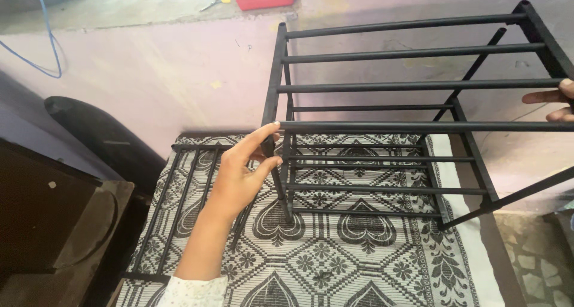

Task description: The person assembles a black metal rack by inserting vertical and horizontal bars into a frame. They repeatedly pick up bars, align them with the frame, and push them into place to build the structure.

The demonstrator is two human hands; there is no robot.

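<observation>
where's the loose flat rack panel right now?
Head view, lower left: the flat rack panel lies on the patterned mat, under the left hand, left of the upright black rack.

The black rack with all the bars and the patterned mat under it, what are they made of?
The black rack of round bars, held by the left hand and the right hand, looks like metal tubing with a matte painted finish: thin, straight, even rods, though plastic joints are possible. The black-and-white patterned mat looks like woven fabric or plastic fibre, judging by its fine ribbed texture.
</observation>
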